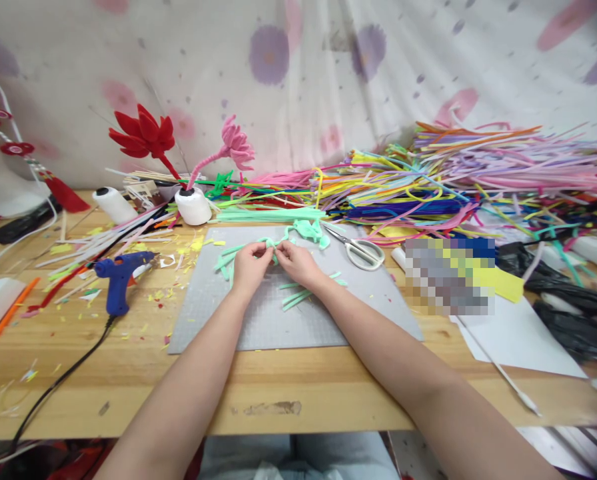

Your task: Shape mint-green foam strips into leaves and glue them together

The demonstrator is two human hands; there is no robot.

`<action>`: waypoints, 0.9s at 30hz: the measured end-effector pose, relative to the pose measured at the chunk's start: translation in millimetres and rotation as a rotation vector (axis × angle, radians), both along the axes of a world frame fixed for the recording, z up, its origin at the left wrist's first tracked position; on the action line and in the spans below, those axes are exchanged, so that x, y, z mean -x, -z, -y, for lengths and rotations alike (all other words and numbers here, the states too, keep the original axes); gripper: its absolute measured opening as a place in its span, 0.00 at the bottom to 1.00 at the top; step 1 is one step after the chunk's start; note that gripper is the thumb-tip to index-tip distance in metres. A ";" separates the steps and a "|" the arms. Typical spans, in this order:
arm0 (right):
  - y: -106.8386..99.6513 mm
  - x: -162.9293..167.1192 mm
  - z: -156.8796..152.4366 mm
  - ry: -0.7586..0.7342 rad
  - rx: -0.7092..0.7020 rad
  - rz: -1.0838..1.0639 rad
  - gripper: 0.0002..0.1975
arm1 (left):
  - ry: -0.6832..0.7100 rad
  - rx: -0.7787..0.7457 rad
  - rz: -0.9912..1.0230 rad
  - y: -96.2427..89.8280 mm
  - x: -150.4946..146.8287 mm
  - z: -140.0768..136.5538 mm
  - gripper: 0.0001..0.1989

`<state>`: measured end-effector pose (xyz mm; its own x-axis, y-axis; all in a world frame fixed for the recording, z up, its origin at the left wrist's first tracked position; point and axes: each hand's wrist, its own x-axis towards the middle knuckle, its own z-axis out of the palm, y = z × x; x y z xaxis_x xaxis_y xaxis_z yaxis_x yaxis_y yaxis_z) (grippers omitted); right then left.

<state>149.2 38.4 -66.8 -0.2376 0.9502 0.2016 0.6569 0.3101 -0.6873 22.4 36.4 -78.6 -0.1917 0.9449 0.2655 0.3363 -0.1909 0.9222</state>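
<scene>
Over the grey cutting mat [198, 320], my left hand [252, 265] and my right hand [296, 264] meet with fingertips pinched together. Between them is a mint green pipe cleaner [267, 241], its shape partly hidden by my fingers. Short cut mint green pipe cleaners [297, 300] lie on the mat below my right wrist, and more sit left of my left hand. Behind my right hand rests a bent mint green pipe cleaner piece [308, 231]. Scissors [361, 253] with pale handles lie to its right.
A blue glue gun [121, 280] stands at left, its cord trailing to the front edge. Behind the mat are a white spool [193, 208] holding red and pink pipe cleaner flowers, and a large heap of coloured pipe cleaners [408, 187]. White paper [523, 340] lies at right.
</scene>
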 end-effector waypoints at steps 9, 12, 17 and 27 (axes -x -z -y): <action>4.3 3.0 -0.7 0.020 -0.013 -0.026 0.08 | -0.153 -0.116 -0.326 -12.8 -4.8 11.2 0.05; 7.8 -1.2 -4.5 -0.074 -0.004 -0.139 0.10 | 0.037 -0.132 -0.170 -8.2 -1.6 7.1 0.09; 11.1 -6.5 -9.2 -0.213 0.079 -0.273 0.14 | 0.188 0.019 0.137 -0.6 3.1 -0.7 0.11; 3.9 -7.4 -6.8 -0.366 0.186 -0.371 0.18 | 0.295 0.229 0.476 -11.1 9.7 -0.1 0.15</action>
<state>156.6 45.1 -70.7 -0.5041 0.8465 0.1711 0.2324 0.3237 -0.9172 12.7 36.5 -67.5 0.0392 0.9992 -0.0014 -0.1606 0.0077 0.9870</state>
